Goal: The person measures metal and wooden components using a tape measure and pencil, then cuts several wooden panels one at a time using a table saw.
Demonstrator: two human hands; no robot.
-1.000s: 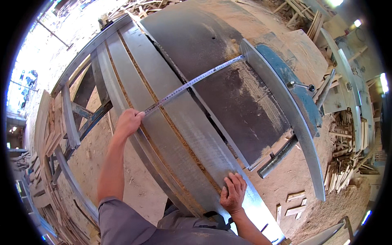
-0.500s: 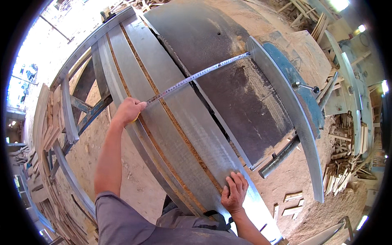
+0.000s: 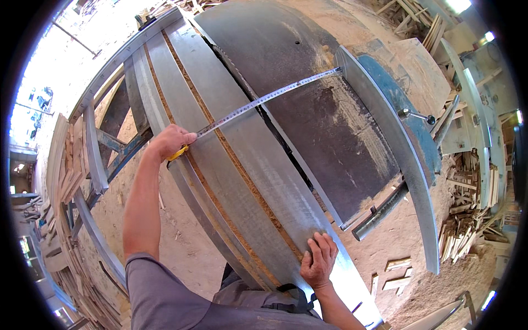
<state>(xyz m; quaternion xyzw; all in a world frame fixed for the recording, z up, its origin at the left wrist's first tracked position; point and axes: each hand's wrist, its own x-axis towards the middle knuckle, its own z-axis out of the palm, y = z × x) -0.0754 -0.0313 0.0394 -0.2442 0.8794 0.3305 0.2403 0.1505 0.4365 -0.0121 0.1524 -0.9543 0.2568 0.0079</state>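
My left hand [image 3: 171, 142] is closed around a tape measure, whose yellow case [image 3: 177, 153] peeks out below the fingers. From there the white blade [image 3: 264, 99] runs across the silver sliding table [image 3: 236, 146] and the dark saw table [image 3: 324, 132]. Its far end meets the metal rip fence [image 3: 379, 110]. My right hand [image 3: 319, 259] rests on the near part of the sliding table, palm down, fingers bent slightly and holding nothing. Two sawdust-filled grooves run the length of the sliding table. Between the two tables lies a dark slot [image 3: 286, 148].
A crosscut fence [image 3: 126, 60] spans the sliding table's far left end. Beyond the rip fence sits a clamp lever [image 3: 416, 116], with a round rail [image 3: 379, 212] below. Wood offcuts [image 3: 397, 275] lie on the dusty floor; stacked boards [image 3: 71, 159] stand at left.
The view has shifted slightly. My left hand has turned a little and moved slightly left, showing more of the yellow case. The right hand stays on the table.
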